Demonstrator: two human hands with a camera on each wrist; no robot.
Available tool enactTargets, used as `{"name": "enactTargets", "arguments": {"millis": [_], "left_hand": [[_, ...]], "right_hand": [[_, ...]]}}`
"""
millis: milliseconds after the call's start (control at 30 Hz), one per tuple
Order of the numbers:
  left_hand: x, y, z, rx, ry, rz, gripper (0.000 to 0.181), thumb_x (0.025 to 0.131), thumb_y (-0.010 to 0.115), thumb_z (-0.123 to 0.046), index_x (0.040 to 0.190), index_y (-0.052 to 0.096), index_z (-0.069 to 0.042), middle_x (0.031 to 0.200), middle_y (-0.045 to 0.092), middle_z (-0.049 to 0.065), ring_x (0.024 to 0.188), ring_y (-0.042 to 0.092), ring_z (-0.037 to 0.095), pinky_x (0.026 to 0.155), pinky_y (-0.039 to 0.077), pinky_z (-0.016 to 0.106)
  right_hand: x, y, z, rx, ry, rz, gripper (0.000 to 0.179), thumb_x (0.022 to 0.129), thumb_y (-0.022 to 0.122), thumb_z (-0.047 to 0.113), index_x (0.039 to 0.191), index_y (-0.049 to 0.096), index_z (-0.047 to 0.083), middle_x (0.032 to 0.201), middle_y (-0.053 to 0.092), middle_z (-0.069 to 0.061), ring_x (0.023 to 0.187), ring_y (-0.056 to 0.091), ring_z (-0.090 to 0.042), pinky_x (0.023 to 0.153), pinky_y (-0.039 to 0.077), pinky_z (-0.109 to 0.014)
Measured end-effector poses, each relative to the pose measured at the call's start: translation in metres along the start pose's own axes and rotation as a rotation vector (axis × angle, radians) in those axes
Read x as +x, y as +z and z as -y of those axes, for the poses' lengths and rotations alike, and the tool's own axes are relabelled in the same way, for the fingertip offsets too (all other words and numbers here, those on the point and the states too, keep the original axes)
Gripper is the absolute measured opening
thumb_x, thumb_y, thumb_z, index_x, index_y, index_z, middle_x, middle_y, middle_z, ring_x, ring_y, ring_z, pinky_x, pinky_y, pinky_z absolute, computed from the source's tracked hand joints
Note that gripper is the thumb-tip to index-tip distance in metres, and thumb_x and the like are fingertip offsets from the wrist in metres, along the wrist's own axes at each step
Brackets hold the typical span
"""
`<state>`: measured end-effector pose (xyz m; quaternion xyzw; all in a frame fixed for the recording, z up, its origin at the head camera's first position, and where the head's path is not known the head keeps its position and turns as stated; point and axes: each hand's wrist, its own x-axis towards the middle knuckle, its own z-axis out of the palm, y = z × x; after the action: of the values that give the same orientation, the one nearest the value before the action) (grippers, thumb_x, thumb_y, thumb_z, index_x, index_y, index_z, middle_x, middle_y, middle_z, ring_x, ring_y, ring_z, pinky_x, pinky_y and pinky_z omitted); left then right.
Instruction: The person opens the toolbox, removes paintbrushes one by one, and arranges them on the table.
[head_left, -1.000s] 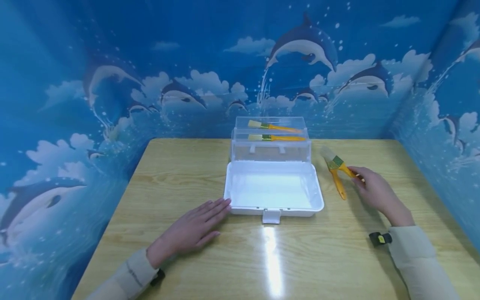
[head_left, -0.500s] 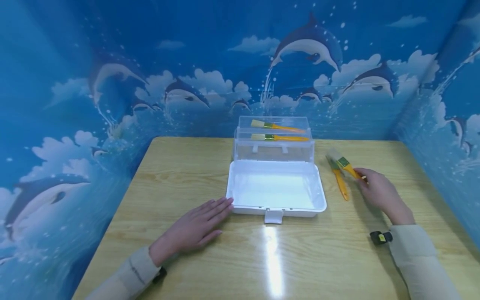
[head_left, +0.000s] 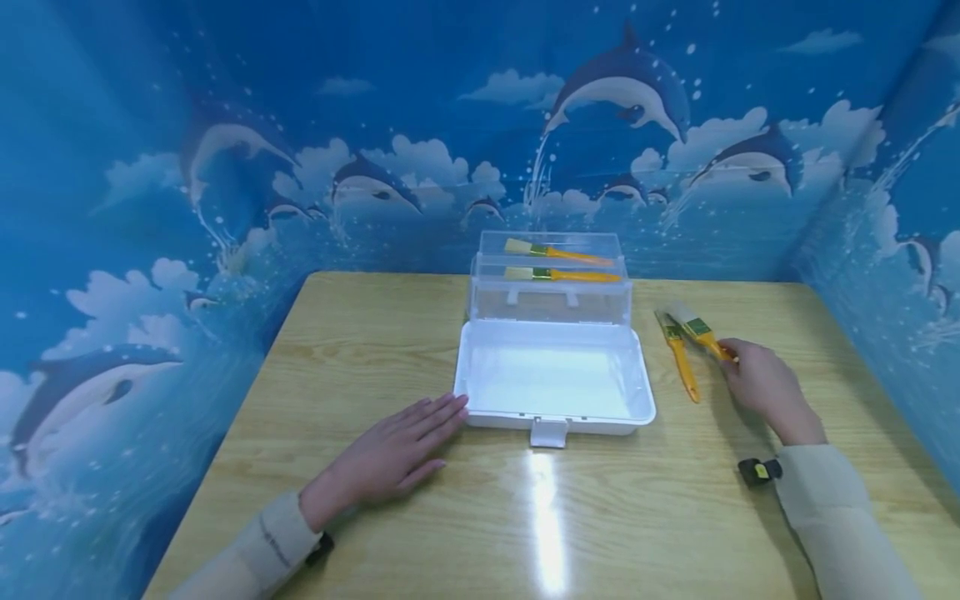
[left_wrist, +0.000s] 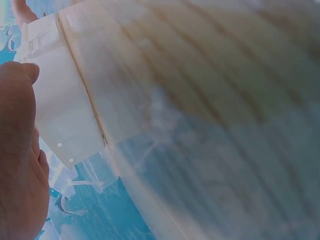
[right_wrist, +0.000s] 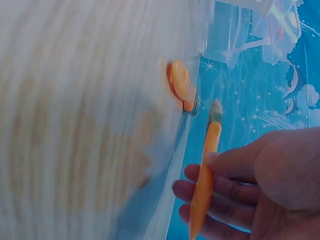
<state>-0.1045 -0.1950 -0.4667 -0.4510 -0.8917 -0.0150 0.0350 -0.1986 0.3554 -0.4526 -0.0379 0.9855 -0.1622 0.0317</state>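
My right hand (head_left: 768,387) pinches the orange handle of a paintbrush (head_left: 702,333) with pale bristles, to the right of the box. In the right wrist view, thumb and fingers hold that handle (right_wrist: 205,185). A second paintbrush (head_left: 682,367) lies on the table just left of it, its bristle end close to the held one. With fingers straight, my left hand (head_left: 390,450) touches the front left corner of a white plastic box (head_left: 555,422). Behind the box its clear lid (head_left: 551,304) stands raised, and two more paintbrushes (head_left: 573,275) rest in trays there.
A wooden table (head_left: 360,333) carries everything. Blue dolphin-printed cloth (head_left: 420,100) walls in the back and sides. A latch (head_left: 549,433) hangs at the front of the box. A bright light reflection crosses the tabletop in front of it.
The held paintbrush has shifted slightly right, away from the brush on the table, so a gap shows between their handles. My left hand stays by the box corner; the head view shifts a little.
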Motion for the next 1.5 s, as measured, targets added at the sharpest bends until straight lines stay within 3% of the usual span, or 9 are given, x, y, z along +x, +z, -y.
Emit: {"name": "enactTargets", "arguments": {"millis": [200,400,633,1067,1500], "left_hand": [[0.001,-0.003,-0.001,-0.013,-0.013,0.025,0.071,0.108,0.043,-0.04,0.164,0.009,-0.015,0.173,0.002,-0.001,0.158,0.008,0.018,0.129,0.013,0.037],[0.002,-0.002,-0.001,-0.01,-0.018,0.042,0.07,0.109,0.04,-0.042,0.164,0.008,-0.015,0.173,0.001,-0.002,0.158,0.006,0.016,0.129,0.013,0.036],[0.001,-0.002,-0.001,-0.001,-0.013,0.035,0.069,0.109,0.04,-0.042,0.164,0.009,-0.015,0.173,0.002,-0.001,0.158,0.006,0.017,0.129,0.013,0.036],[0.0,0.0,0.0,0.015,-0.004,0.011,0.072,0.108,0.044,-0.041,0.164,0.009,-0.014,0.173,0.003,0.0,0.158,0.008,0.018,0.129,0.015,0.037],[0.002,0.001,-0.001,-0.002,0.015,-0.032,0.073,0.106,0.05,-0.038,0.164,0.015,-0.011,0.172,0.01,0.004,0.158,0.013,0.022,0.13,0.004,0.032]], "right_hand": [[0.005,-0.004,-0.001,0.004,0.039,0.021,0.044,0.099,0.053,0.006,0.136,0.049,-0.018,0.126,0.055,-0.043,0.103,0.06,-0.057,0.076,0.053,-0.066],[0.009,-0.006,-0.001,0.004,0.093,0.049,0.047,0.098,0.052,0.008,0.136,0.047,-0.019,0.129,0.052,-0.044,0.107,0.056,-0.059,0.08,0.052,-0.069],[0.01,-0.006,0.006,0.002,0.113,0.078,0.047,0.097,0.052,0.008,0.132,0.049,-0.022,0.129,0.05,-0.046,0.112,0.053,-0.062,0.085,0.05,-0.07],[0.016,0.0,0.011,-0.016,0.152,0.104,0.048,0.096,0.054,0.011,0.129,0.05,-0.023,0.127,0.052,-0.046,0.106,0.058,-0.059,0.079,0.053,-0.065],[0.018,0.005,0.009,-0.02,0.148,0.109,0.044,0.096,0.056,0.014,0.123,0.054,-0.021,0.119,0.058,-0.044,0.097,0.062,-0.053,0.073,0.055,-0.06]]}}
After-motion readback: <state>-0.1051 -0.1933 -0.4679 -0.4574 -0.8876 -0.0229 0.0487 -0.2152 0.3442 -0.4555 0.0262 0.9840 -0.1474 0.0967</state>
